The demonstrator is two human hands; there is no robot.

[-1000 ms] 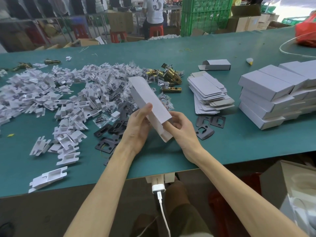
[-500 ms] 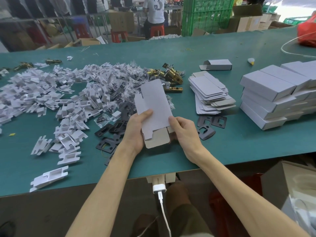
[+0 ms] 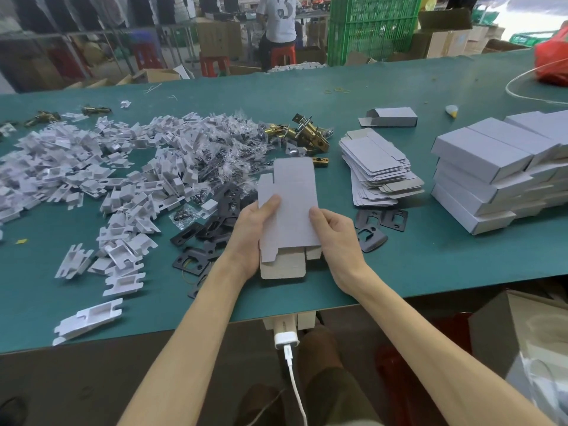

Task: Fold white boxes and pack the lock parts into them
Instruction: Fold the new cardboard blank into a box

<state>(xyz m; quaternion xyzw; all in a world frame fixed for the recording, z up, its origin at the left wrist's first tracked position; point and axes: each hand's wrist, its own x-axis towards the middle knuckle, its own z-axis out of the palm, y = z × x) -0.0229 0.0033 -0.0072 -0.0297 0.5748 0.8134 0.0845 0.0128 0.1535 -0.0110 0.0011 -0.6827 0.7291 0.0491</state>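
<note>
both hands hold one flat white cardboard box blank (image 3: 289, 207) just above the near edge of the green-topped bench (image 3: 430, 272). the left hand (image 3: 250, 238) pinches its left edge, thumb laid on the white face and fingers hidden beneath; the right hand (image 3: 336, 238) pinches the right edge the same way. the blank is tilted, its far end up, with its grey-brown inner flaps showing at the near end, between the wrists.

to the left spreads a wide heap of white moulded plastic inserts (image 3: 92, 176), mixed on its right side with small clear bags of dark screws (image 3: 233, 149). black flat metal strike plates (image 3: 212, 232) lie under and beside the left hand, and a few more black plates (image 3: 373, 229) sit just right of the right hand. brass latch bolts (image 3: 307, 133) lie beyond the blank. further right stands a stack of unfolded white box blanks (image 3: 378, 170), then a pile of folded, closed white boxes (image 3: 491, 182). one folded white box with an open end (image 3: 390, 116) lies alone behind the stack of blanks.
</note>
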